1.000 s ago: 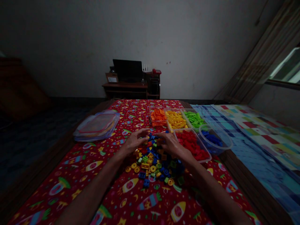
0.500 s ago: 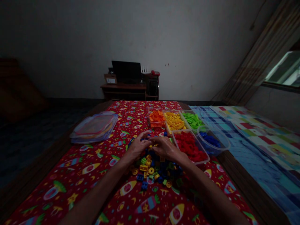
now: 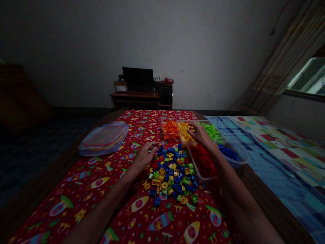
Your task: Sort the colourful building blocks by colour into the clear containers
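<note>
A loose heap of small toy building bricks, mostly blue, yellow and green, lies on the red patterned tablecloth. My left hand hovers at the heap's left edge, fingers loosely spread and holding nothing I can see. Over the clear box of yellow bricks is my right hand, its thumb and fingertips bent and slightly apart. Yellow shows between them, and I see no separate brick in its grip. My right forearm partly covers the box of red bricks.
Orange bricks, green bricks and blue bricks fill further clear boxes. A stack of clear lids lies at the table's left. A bed adjoins on the right; a desk with a monitor stands behind.
My right hand has moved from the heap, away and to the right, to the yellow bricks' box. My left hand has shifted slightly left, apart from the right. More of the heap shows.
</note>
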The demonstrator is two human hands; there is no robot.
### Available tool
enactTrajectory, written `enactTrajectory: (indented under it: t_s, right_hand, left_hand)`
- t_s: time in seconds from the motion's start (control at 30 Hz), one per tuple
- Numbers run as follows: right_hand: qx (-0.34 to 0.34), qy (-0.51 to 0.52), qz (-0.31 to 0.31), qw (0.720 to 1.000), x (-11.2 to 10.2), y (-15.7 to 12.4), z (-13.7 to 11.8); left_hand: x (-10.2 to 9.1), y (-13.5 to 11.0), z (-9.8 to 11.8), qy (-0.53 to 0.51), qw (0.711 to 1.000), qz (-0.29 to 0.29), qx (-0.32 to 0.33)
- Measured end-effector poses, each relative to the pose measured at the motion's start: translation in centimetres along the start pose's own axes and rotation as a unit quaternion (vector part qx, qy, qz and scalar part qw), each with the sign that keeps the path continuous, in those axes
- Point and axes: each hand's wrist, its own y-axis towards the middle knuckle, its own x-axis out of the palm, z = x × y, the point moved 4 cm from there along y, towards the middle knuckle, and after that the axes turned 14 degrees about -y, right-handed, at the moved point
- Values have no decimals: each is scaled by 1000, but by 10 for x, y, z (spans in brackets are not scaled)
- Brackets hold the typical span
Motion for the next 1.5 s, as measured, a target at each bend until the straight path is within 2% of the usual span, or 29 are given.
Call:
enactTrajectory:
  t_s: [0.07, 0.13, 0.23, 0.33, 0.4, 0.5, 0.6, 0.7, 0.83, 1.0, 1.13, 1.33, 1.5]
  right_hand:
    - [-6, -8, 18, 1000, -2, 4, 11]
    - [-8, 15, 31, 999, 0, -1, 16]
    - [3, 71, 19, 997, 6, -20, 10]
    - [-9, 89, -12, 996, 7, -34, -5]
    - [-14, 83, -15, 996, 2, -37, -14]
    - [-19, 89, -19, 996, -5, -37, -22]
    - [-39, 86, -42, 995, -4, -38, -25]
    - [-49, 65, -52, 995, 1, -41, -27]
    - [-64, 64, -74, 993, 7, -47, -37]
    - [-95, 49, -151, 983, 13, -56, -56]
    - [-124, -16, -215, 969, 22, -65, -64]
    - [-181, -79, -267, 943, 45, -76, -73]
    - [-202, -89, -270, 937, 52, -84, -79]
  left_hand:
    - [10, -4, 8, 79, 995, -34, 55]
    - [29, -15, 18, 133, 979, -101, 121]
    - [67, -46, 31, 184, 933, -241, 195]
    - [98, -79, 38, 232, 885, -327, 236]
    - [111, -93, 37, 259, 863, -349, 257]
    - [118, -95, 31, 297, 853, -334, 270]
    - [112, -84, 26, 322, 851, -312, 275]
    - [96, -69, 25, 335, 859, -281, 268]
    - [69, -49, 21, 315, 889, -251, 217]
    - [37, -27, 5, 268, 926, -228, 138]
    - [14, -12, -7, 244, 948, -184, 87]
    - [-5, -3, -7, 205, 961, -175, 59]
    - [-17, -2, -11, 218, 959, -170, 61]
